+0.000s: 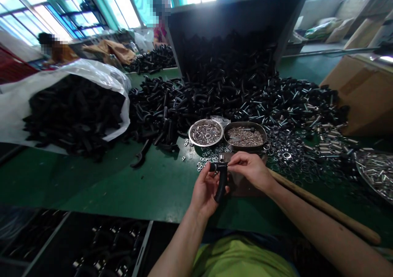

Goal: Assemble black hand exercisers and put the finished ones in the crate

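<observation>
Holding a black curved part over the green table, near centre.
Part wrapped by left hand, likely to steady its top; right hand pinched at that end, pinched piece too small to tell. Round bowl and oval tin set just beyond, probably for easy reach. Far: grey bin tilted, apparently so black parts are spilled within reach.

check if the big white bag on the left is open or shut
Open: the white bag gapes toward the camera, its edges spread around a dark heap of black parts.
</observation>
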Available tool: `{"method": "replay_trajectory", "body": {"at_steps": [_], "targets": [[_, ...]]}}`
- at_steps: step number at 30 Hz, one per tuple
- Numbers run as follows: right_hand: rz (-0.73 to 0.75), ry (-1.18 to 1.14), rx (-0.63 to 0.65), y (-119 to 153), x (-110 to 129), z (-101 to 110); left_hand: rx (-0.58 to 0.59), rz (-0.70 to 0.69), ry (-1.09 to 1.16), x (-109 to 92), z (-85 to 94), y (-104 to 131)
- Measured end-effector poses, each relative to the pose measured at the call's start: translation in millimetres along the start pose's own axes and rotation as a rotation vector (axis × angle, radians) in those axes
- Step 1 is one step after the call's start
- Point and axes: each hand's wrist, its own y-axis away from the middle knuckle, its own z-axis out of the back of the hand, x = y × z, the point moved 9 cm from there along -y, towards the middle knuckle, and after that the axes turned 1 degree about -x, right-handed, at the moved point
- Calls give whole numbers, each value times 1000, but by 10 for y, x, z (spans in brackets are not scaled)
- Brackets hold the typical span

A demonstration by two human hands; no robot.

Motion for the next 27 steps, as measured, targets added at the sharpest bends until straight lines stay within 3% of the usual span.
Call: {"method": "replay_trajectory", "body": {"at_steps": [4,7,10,13,15,17,20,22,25,27], "targets": [[2,127,15,18,31,9,-39,-55,-108,-18,73,-24],[109,290,65,1,91,31,-61,-136,-320,-127,114,-54],[437,636,203,28,201,-49,-7,-215,-702,-274,50,-127],[822,1058,338,164,150,-214,38,-345,-1196,-394,-51,-202],[977,1207,378,231,65,-283,59,-497,-1541,-423,-148,-199],[1041,1258,385,264,29,-316,98,-644,-1836,-368,-245,-147],[1002,1295,400,303,70,-294,141,-735,-2118,-220,-298,-64],[870,1314,370,337,137,-150,105,-737,-2181,-180,-280,-37],[538,1334,183,481,150,347,-47,-712,-2168,-230,-200,-45],[320,1352,59,708,1,739,-120,-703,-2153,-262,-156,-62]]}}
